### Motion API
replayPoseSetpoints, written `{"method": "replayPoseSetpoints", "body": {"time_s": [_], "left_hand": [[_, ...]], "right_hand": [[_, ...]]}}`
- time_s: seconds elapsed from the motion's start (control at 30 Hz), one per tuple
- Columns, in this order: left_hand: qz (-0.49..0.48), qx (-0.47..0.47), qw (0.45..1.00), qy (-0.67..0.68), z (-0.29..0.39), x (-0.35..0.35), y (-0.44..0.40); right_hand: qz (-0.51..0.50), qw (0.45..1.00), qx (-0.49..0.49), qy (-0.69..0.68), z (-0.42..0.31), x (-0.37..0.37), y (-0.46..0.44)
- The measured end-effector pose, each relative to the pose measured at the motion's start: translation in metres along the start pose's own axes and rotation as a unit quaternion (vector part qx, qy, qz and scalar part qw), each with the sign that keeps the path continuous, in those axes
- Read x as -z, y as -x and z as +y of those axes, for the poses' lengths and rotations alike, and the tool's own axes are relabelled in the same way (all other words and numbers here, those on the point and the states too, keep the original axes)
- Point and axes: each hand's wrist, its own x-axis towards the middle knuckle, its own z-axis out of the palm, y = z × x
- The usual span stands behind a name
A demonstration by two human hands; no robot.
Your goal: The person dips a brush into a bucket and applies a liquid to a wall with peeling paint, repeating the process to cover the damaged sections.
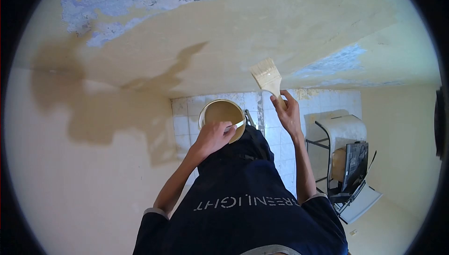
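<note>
My right hand point(287, 111) is closed round the handle of a wide paintbrush point(266, 75), whose bristles point up toward the wall and are coated in cream paint. My left hand point(216, 135) is closed on the pale handle of a round bucket point(202, 114). Inside the bucket, beige paint point(223, 112) shows beyond my fingers. The bucket is in front of my body, to the left of the brush, and the two do not touch.
The beige wall point(220, 44) ahead has peeling patches point(103, 4) at upper left and another at right. White tiles point(280, 138) cover the floor. At right stand a chair point(348, 126) and a black flat object point(355, 166) beside it.
</note>
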Motion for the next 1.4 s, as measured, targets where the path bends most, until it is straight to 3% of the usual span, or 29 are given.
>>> {"method": "replayPoseSetpoints", "body": {"time_s": [0.2, 0.37, 0.4, 0.5, 0.57, 0.6, 0.63, 0.7, 0.83, 0.9, 1.03, 1.1, 1.4], "left_hand": [[-0.004, -0.035, 0.999, -0.013, -0.015, -0.036, 0.007], [-0.083, -0.093, 0.992, -0.024, -0.032, -0.068, 0.02], [-0.149, -0.041, 0.987, -0.047, -0.027, -0.063, 0.017], [-0.156, -0.04, 0.987, -0.022, -0.019, -0.053, 0.016], [-0.167, -0.028, 0.985, -0.03, -0.024, -0.064, 0.015], [-0.164, -0.031, 0.985, -0.039, -0.029, -0.07, 0.015], [-0.161, -0.035, 0.985, -0.049, -0.03, -0.072, 0.014], [-0.178, -0.032, 0.983, -0.039, -0.028, -0.07, 0.014], [-0.221, -0.029, 0.974, -0.042, -0.028, -0.068, 0.011], [-0.209, -0.045, 0.976, -0.043, -0.027, -0.069, 0.009], [-0.21, -0.06, 0.974, -0.066, -0.023, -0.071, 0.006], [-0.201, -0.059, 0.976, -0.058, -0.024, -0.075, 0.006], [-0.234, -0.063, 0.967, -0.075, -0.023, -0.082, 0.005]], "right_hand": [[-0.037, 0.997, 0.045, 0.054, -0.01, -0.004, 0.011], [-0.123, 0.984, 0.075, 0.102, -0.008, -0.02, 0.015], [-0.173, 0.97, 0.058, 0.158, -0.01, -0.024, 0.012], [-0.243, 0.93, 0.082, 0.262, -0.006, -0.04, 0.008], [-0.278, 0.863, 0.179, 0.381, 0.0, -0.055, 0.002], [-0.303, 0.824, 0.171, 0.448, 0.002, -0.066, -0.001], [-0.307, 0.822, 0.17, 0.448, 0.004, -0.075, -0.003], [-0.362, 0.757, 0.219, 0.497, 0.009, -0.092, -0.005], [-0.367, 0.727, 0.268, 0.515, 0.05, -0.139, -0.002], [-0.319, 0.734, 0.288, 0.526, 0.072, -0.158, -0.001], [-0.357, 0.713, 0.301, 0.524, 0.101, -0.177, -0.01], [-0.359, 0.715, 0.258, 0.542, 0.106, -0.179, -0.013], [-0.399, 0.682, 0.247, 0.56, 0.11, -0.179, -0.024]]}}
